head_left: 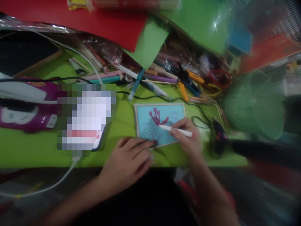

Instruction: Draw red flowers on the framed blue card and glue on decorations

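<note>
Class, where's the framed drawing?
In the head view, the framed drawing lies right of centre, left hand at its lower edge, right hand over its right side.

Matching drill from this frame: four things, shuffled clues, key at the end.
Things
1. marker
2. picture
3. bucket
4. left hand

Clues
A. green, toward the right side of the view
B. fingers at the lower edge of the blue panel
C. white with a red end, held in the right hand
D. light blue, with red flowers drawn on it

Pairs: 1-C, 2-D, 3-A, 4-B
</note>
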The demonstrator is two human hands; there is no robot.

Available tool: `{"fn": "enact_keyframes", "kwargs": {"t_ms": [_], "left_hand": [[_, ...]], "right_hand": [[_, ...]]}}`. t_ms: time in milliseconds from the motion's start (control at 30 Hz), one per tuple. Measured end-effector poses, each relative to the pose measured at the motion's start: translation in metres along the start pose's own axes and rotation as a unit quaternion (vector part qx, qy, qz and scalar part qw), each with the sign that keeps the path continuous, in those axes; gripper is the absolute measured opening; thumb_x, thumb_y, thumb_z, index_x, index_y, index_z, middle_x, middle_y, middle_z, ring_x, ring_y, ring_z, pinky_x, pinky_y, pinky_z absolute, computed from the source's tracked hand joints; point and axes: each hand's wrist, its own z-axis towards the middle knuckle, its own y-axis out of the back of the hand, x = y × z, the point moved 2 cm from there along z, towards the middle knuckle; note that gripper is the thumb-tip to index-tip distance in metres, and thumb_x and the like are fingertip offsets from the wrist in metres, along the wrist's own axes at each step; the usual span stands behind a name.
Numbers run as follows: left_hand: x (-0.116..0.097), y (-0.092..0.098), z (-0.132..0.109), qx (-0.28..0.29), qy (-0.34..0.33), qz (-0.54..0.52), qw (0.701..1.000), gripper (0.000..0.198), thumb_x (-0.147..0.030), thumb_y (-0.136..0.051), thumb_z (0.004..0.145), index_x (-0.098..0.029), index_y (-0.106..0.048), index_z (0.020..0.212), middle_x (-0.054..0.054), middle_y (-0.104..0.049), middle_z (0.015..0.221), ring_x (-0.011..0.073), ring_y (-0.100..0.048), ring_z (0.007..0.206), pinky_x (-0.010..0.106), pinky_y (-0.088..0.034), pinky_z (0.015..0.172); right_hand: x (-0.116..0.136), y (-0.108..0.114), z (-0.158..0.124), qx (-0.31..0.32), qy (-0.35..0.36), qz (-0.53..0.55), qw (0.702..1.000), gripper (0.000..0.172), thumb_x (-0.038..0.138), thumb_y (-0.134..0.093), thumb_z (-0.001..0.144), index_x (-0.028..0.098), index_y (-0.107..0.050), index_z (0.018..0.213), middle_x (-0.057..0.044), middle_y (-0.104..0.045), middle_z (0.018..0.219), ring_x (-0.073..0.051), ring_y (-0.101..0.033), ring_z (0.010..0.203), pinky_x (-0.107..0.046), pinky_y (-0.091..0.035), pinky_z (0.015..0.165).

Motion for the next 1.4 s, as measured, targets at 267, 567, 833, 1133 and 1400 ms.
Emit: {"fn": "enact_keyframes", "kwargs": {"t_ms": [267, 567, 833, 1133, 1400], "left_hand": [[0.001, -0.003, -0.001, -0.002, 0.003, -0.007, 1.000, 0.014, -0.026, -0.057, 0.103, -0.021, -0.068, 0.095, -0.002, -0.078, 0.127, 0.0254, -0.066, 0.110, 0.043, -0.041, 0.088], [0.000, 0.000, 0.003, 0.003, 0.006, -0.012, 1.000, 0.016, -0.026, -0.055, 0.104, -0.022, -0.068, 0.095, -0.003, -0.077, 0.130, 0.0251, -0.064, 0.108, 0.042, -0.039, 0.087], [0.000, -0.004, 0.001, 0.021, 0.010, -0.007, 1.000, 0.015, -0.027, -0.054, 0.104, -0.022, -0.068, 0.101, -0.002, -0.076, 0.132, 0.0260, -0.062, 0.111, 0.044, -0.038, 0.089], [-0.001, -0.004, 0.002, 0.022, 0.015, -0.002, 1.000, 0.018, -0.028, -0.051, 0.106, -0.022, -0.067, 0.098, -0.003, -0.077, 0.130, 0.0256, -0.062, 0.110, 0.044, -0.037, 0.088], [0.000, -0.005, 0.001, 0.024, 0.018, -0.003, 1.000, 0.018, -0.028, -0.053, 0.105, -0.021, -0.066, 0.095, -0.002, -0.077, 0.129, 0.0256, -0.061, 0.111, 0.044, -0.038, 0.088]], "right_hand": [[0.003, 0.000, -0.001, 0.003, 0.006, -0.010, 1.000, 0.011, 0.030, -0.078, 0.080, 0.023, -0.070, 0.079, 0.003, -0.065, 0.066, -0.012, -0.051, 0.056, -0.023, -0.037, 0.050], [0.008, -0.002, 0.000, -0.001, 0.010, -0.035, 0.999, 0.010, 0.028, -0.078, 0.079, 0.023, -0.070, 0.078, 0.003, -0.066, 0.066, -0.012, -0.053, 0.056, -0.023, -0.038, 0.050], [0.009, -0.003, 0.000, 0.009, 0.023, -0.039, 0.999, 0.009, 0.027, -0.078, 0.081, 0.023, -0.070, 0.079, 0.003, -0.068, 0.068, -0.011, -0.055, 0.057, -0.022, -0.040, 0.049], [0.009, -0.006, 0.002, 0.019, 0.031, -0.040, 0.999, 0.008, 0.026, -0.078, 0.083, 0.023, -0.071, 0.082, 0.003, -0.070, 0.071, -0.012, -0.058, 0.060, -0.022, -0.043, 0.051], [0.012, -0.008, 0.002, 0.033, 0.032, -0.044, 0.998, 0.008, 0.026, -0.078, 0.084, 0.023, -0.071, 0.083, 0.002, -0.069, 0.070, -0.013, -0.059, 0.060, -0.023, -0.043, 0.052]]}}
